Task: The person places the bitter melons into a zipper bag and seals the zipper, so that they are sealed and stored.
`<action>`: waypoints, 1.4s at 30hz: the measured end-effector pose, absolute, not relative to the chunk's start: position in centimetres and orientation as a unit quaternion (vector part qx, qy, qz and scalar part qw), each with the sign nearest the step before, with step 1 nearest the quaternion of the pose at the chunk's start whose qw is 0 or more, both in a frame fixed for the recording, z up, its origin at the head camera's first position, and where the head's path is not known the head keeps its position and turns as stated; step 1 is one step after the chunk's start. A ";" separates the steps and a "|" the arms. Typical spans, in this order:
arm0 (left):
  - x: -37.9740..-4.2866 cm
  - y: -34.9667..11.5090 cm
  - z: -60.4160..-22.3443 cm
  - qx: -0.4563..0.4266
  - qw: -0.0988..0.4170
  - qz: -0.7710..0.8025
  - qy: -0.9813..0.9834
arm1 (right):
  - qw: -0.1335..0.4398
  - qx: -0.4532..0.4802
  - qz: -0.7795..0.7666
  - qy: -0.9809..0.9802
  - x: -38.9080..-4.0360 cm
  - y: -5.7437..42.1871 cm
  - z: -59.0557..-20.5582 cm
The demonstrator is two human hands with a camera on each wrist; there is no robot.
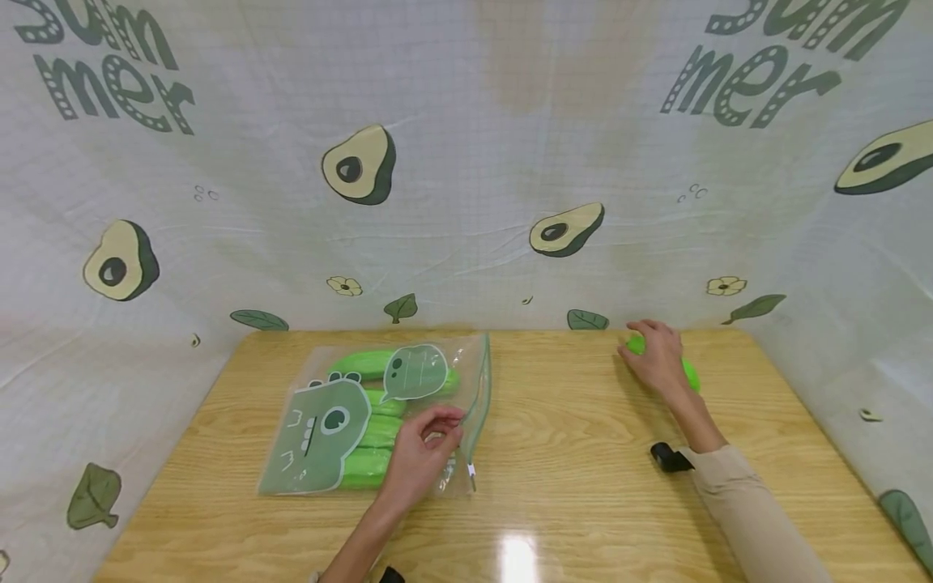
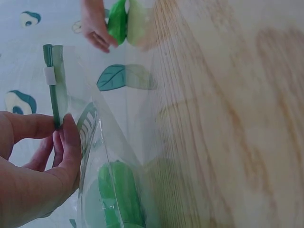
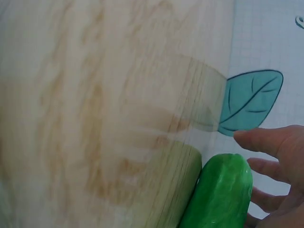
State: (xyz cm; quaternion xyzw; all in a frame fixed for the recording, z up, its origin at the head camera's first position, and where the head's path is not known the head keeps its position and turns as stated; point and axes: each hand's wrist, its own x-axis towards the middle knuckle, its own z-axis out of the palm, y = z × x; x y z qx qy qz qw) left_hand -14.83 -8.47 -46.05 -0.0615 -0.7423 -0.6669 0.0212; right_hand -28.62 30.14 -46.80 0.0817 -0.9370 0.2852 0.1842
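Note:
A clear zip bag [image 1: 306,470] with a green dinosaur print lies on the left of the table, several green cucumbers [image 1: 368,468] inside it. My left hand [image 1: 423,457] pinches the bag's green zip edge [image 2: 54,102] between thumb and fingertips, near the white slider [image 2: 50,76]. Far to the right, a single bright green cucumber [image 3: 221,194] lies on the table. Over it is my right hand [image 1: 656,356], fingers spread and only loosely bent beside the cucumber. Part of that cucumber is hidden under the hand in the head view.
The wooden table [image 1: 561,453] has a glossy surface that reflects light near its front. A white cloth [image 1: 466,178] printed with avocados and leaves hangs behind the table and along both sides. Black straps [image 1: 669,457] show at the wrists.

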 end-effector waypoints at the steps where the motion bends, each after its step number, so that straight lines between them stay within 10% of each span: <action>1: -14.9 -8.5 -46.0 -0.060 0.021 -0.666 -0.743 | 0.181 0.080 0.286 -0.937 -28.6 30.2 -46.8; 42: -14.8 -8.7 -45.9 -0.066 0.023 -0.668 -0.741 | 0.103 0.056 0.258 -0.959 -27.6 30.7 -44.6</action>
